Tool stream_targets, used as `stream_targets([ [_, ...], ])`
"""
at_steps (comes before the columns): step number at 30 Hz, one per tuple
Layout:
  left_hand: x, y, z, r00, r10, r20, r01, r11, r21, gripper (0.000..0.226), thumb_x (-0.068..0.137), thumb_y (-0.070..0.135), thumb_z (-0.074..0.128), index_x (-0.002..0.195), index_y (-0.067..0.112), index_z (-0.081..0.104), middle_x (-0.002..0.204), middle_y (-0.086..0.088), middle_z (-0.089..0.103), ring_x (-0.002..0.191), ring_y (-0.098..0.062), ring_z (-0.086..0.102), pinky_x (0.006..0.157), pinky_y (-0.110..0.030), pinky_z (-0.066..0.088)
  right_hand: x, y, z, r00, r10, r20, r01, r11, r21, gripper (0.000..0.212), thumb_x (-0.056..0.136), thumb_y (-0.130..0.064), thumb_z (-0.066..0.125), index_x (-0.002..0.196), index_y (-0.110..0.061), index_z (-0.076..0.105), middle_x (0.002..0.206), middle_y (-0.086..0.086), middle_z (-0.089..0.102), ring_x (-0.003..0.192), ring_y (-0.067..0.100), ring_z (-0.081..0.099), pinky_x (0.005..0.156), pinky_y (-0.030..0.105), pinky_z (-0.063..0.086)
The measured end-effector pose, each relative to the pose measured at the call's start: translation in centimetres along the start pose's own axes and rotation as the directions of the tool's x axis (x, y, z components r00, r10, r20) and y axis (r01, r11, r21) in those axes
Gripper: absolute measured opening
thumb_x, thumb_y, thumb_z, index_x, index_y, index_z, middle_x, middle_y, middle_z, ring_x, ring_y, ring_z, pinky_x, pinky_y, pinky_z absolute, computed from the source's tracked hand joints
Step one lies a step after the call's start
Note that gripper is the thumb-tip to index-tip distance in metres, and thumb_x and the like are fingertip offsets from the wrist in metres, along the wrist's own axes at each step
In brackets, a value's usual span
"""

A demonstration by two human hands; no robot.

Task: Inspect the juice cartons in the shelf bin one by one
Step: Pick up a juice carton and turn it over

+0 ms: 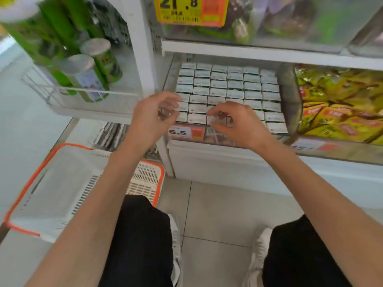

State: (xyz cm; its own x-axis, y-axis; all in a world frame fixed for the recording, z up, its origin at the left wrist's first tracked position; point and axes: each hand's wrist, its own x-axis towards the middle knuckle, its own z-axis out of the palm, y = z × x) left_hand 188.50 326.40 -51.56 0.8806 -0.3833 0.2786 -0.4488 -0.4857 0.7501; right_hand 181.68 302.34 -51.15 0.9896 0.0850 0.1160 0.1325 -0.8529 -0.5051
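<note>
A: Juice cartons (228, 88) being kept where?
B: In the shelf bin (287, 98), under both hands.
A: Hands?
B: Left hand (154, 114) and right hand (238, 123) being curled over front row, likely to pick one; grip cannot be told.

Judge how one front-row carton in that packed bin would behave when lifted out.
The cartons are small and boxy with flat tops, so one probably stays stiff and sits stable, unlikely to roll. They are wedged side by side in the bin, so a lifted one may drag on its neighbours. If full, likely heavy for its size.
</note>
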Motion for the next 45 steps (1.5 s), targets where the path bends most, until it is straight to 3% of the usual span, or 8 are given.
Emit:
stream_targets([
  [9, -0.1, -1.5, -0.1, 0.998, -0.049, -0.05, 0.051, 0.998, 0.048, 0.028, 0.088, 0.014, 0.083, 0.11, 0.028, 0.073, 0.095, 0.011, 0.074, 0.083, 0.001, 0.07, 0.065, -0.003, 0.043, 2.0, -0.3, 1.3, 0.999, -0.034, 0.032, 0.032, 0.998, 0.056, 0.026, 0.097, -0.028, 0.075, 0.122, -0.022, 0.074, 0.114, -0.001, 0.073, 0.1, 0.016, 0.066, 0.092, 0.038, 0.055],
  [13, -0.3, -3.0, -0.4, 0.996, -0.032, -0.087, 0.039, 0.997, 0.072, 0.028, 0.086, 0.02, 0.085, 0.105, 0.037, 0.072, 0.088, 0.02, 0.072, 0.076, 0.003, 0.069, 0.063, -0.005, 0.042, 4.6, -0.7, 2.6, 0.996, -0.071, 0.052, 0.067, 0.995, 0.067, 0.026, 0.096, -0.03, 0.077, 0.12, -0.021, 0.076, 0.109, -0.001, 0.07, 0.093, 0.014, 0.06, 0.088, 0.037, 0.054],
  [26, 0.0, -4.3, -1.4, 0.998, 0.004, -0.063, 0.001, 0.997, 0.08, 0.026, 0.085, 0.03, 0.087, 0.106, 0.038, 0.072, 0.085, 0.016, 0.072, 0.075, -0.006, 0.07, 0.065, -0.013, 0.046, 10.0, -2.1, 2.9, 0.946, -0.177, 0.272, 0.221, 0.965, -0.139, 0.04, 0.089, -0.043, 0.082, 0.119, -0.017, 0.076, 0.104, -0.006, 0.055, 0.094, 0.013, 0.052, 0.079, 0.027, 0.039],
  [29, -0.1, -3.7, -1.0, 0.999, -0.003, -0.035, 0.005, 0.997, 0.071, 0.027, 0.086, 0.028, 0.086, 0.108, 0.036, 0.073, 0.086, 0.017, 0.071, 0.076, -0.004, 0.07, 0.065, -0.011, 0.046, 10.1, -1.7, 2.6, 0.939, -0.195, 0.285, 0.227, 0.97, -0.084, 0.036, 0.088, -0.041, 0.083, 0.115, -0.018, 0.077, 0.095, -0.011, 0.053, 0.081, 0.005, 0.05, 0.066, 0.018, 0.037],
  [31, 0.0, -3.3, -1.0, 1.0, -0.018, -0.026, 0.019, 0.998, 0.062, 0.028, 0.086, 0.026, 0.086, 0.111, 0.034, 0.074, 0.087, 0.016, 0.071, 0.076, -0.003, 0.069, 0.066, -0.011, 0.046, 10.0, -1.7, 2.5, 0.95, -0.194, 0.246, 0.206, 0.978, -0.026, 0.032, 0.081, -0.037, 0.087, 0.106, -0.02, 0.079, 0.088, -0.014, 0.052, 0.075, 0.001, 0.049, 0.064, 0.018, 0.037],
  [36, 0.0, -2.2, -1.1, 0.999, -0.046, -0.019, 0.047, 0.999, 0.017, 0.048, 0.085, 0.023, 0.087, 0.13, 0.027, 0.069, 0.1, 0.011, 0.067, 0.078, -0.006, 0.067, 0.064, -0.014, 0.048, 9.1, -2.2, 1.6, 0.974, -0.209, 0.087, 0.188, 0.962, 0.2, 0.023, 0.071, -0.029, 0.088, 0.089, -0.02, 0.079, 0.091, 0.003, 0.071, 0.08, 0.019, 0.064, 0.076, 0.043, 0.057],
  [39, 0.2, -1.5, -1.5, 1.0, -0.015, -0.01, 0.016, 0.999, 0.033, 0.062, 0.086, 0.025, 0.085, 0.143, 0.022, 0.062, 0.116, 0.005, 0.059, 0.087, -0.001, 0.06, 0.069, -0.012, 0.048, 8.1, -2.2, 0.3, 0.984, -0.179, -0.017, 0.174, 0.927, 0.333, 0.017, 0.074, -0.022, 0.087, 0.088, -0.018, 0.077, 0.087, 0.0, 0.078, 0.077, 0.018, 0.075, 0.076, 0.043, 0.063],
  [45, 0.5, 0.9, -1.3, 0.996, -0.059, 0.062, 0.067, 0.989, -0.134, 0.032, 0.099, 0.018, 0.071, 0.13, 0.018, 0.066, 0.125, 0.01, 0.07, 0.12, -0.003, 0.064, 0.101, -0.024, 0.051, 4.9, -2.2, -0.8, 0.973, -0.107, -0.206, 0.207, 0.801, 0.562, 0.022, 0.083, -0.008, 0.088, 0.103, -0.011, 0.08, 0.098, 0.005, 0.081, 0.084, 0.015, 0.078, 0.083, 0.028, 0.063],
])
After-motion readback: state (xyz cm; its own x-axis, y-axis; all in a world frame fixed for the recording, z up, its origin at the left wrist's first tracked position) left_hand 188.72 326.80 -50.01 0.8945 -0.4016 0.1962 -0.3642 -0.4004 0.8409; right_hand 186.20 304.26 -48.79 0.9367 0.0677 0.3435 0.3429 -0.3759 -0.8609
